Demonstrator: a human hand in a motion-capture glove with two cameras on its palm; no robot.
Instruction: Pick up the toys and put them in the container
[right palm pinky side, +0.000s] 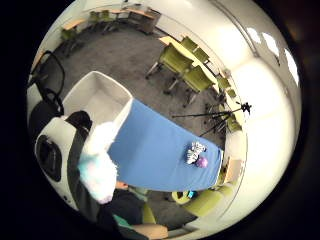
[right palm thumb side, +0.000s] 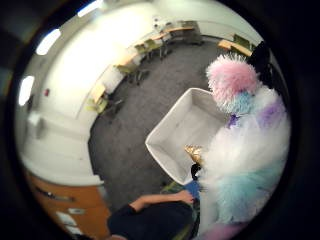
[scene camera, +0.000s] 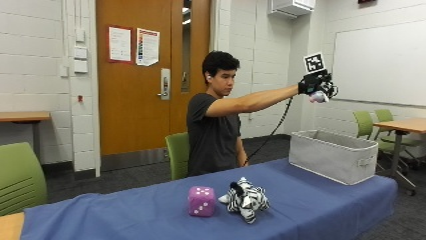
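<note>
I see the gloved right hand (scene camera: 315, 83) raised high on an outstretched arm, above the grey container (scene camera: 333, 155) at the worktop's (scene camera: 120, 215) end. Its grip is closed around a fluffy pastel plush toy (right palm thumb side: 245, 165), fingers curled on it. A zebra plush (scene camera: 245, 199) and purple dice (scene camera: 201, 201) lie side by side on the blue cloth, well apart from the container.

A person stands with the right arm stretched straight out at shoulder height, the gloved right hand (scene camera: 317, 86) held high at the end of it with its fingers curled around a fluffy pastel plush toy (right palm thumb side: 245, 165), while the other arm hangs down.
</note>
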